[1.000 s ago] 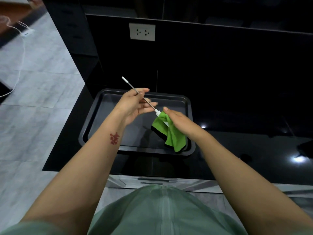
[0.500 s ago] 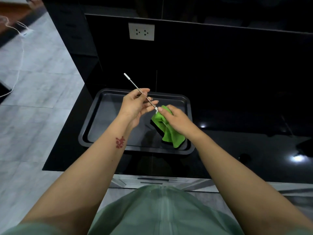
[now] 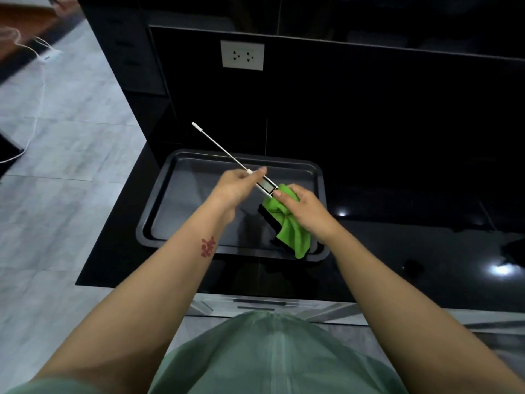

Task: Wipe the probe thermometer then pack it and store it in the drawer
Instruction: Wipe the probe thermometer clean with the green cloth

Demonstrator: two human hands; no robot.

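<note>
The probe thermometer (image 3: 267,185) is white with a small display and a long thin metal probe that points up and to the left, ending in a white tip. My left hand (image 3: 237,186) pinches it where the probe meets the body. My right hand (image 3: 298,207) grips a green cloth (image 3: 289,231) with a dark edge, bunched around the lower end of the thermometer body. Both hands hover above a dark tray (image 3: 159,194) on the black counter. The cloth's lower end hangs over the tray's near right corner.
A white wall socket (image 3: 242,55) sits on the black back panel behind the tray. The glossy black counter (image 3: 412,251) stretches to the right. Grey tiled floor with a white cable (image 3: 39,89) lies to the left. A drawer front (image 3: 261,304) shows below the counter edge.
The cloth in my right hand has slid down off the probe onto the thermometer's body, so the display now shows. My left hand shifted its pinch to the probe's base.
</note>
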